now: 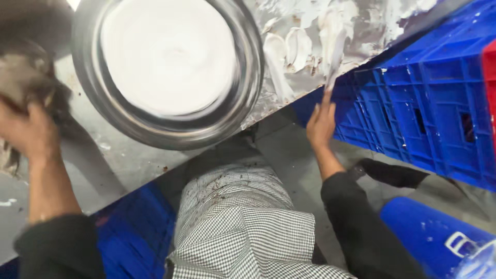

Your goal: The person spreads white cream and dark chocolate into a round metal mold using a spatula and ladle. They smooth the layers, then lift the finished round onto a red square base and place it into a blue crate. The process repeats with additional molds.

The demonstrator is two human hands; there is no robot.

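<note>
With the left hand (26, 129) clenched on a rag (28, 77) and the right hand (321, 124) gripping a cream-smeared spatula (335, 57) at the tabletop (129, 160) edge, cream could drip onto the blue crates (439, 103).

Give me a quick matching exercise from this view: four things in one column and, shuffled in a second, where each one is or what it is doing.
Things:
1. steel bowl
2. left hand
3. right hand
4. blue crates

Places or states:
A. stacked off the table's right edge
B. grips a spatula smeared with white cream
C. sits on the metal table, filled with white cream
D. presses a grey rag at the table's left side

Pairs: 1-C, 2-D, 3-B, 4-A
</note>
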